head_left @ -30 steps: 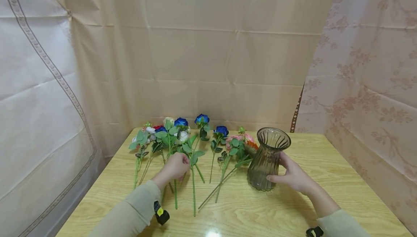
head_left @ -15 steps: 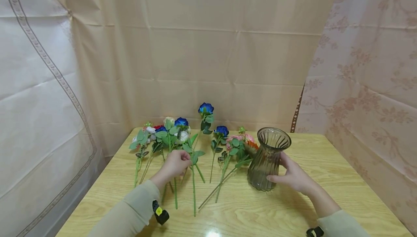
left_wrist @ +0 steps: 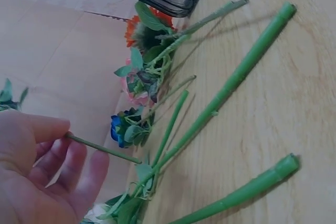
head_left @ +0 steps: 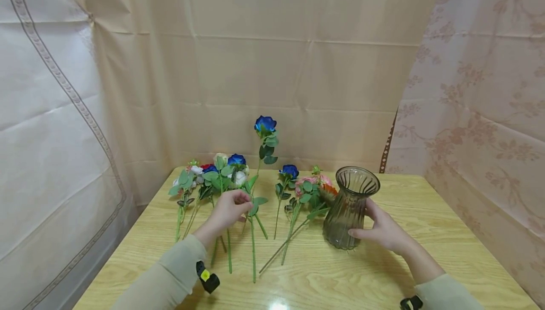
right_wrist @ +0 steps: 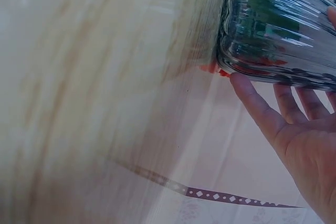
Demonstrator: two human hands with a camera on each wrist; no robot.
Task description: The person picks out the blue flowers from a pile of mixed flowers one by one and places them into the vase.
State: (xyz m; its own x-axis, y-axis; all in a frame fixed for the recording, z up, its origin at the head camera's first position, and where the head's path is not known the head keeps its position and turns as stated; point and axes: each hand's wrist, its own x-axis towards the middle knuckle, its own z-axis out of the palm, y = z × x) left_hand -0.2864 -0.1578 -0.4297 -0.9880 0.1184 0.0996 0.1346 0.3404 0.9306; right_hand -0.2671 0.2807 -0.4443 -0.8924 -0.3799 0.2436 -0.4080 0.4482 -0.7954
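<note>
My left hand (head_left: 228, 211) pinches the thin stem of a blue rose (head_left: 265, 124), which stands upright with its bloom raised above the other flowers. In the left wrist view, thumb and fingertips meet on the green stem (left_wrist: 105, 149), and its lower end hangs above the table. My right hand (head_left: 383, 231) holds a ribbed, smoky glass vase (head_left: 347, 215) by its right side, thumb in front and fingers partly hidden behind. In the right wrist view, several fingers lie along the vase wall (right_wrist: 278, 35). No stems show in the vase's mouth.
Several artificial flowers lie left on the wooden table (head_left: 311, 286), stems towards me. Another blue rose (head_left: 290, 172) lies right of the left hand. Pink flowers (head_left: 307, 184) and an orange one (head_left: 329, 190) lie beside the vase. A beige curtain (head_left: 276, 73) hangs behind.
My left hand has lifted slightly with the blue rose; its bloom has risen from among the other flowers to well above them. The right hand and vase have stayed in place.
</note>
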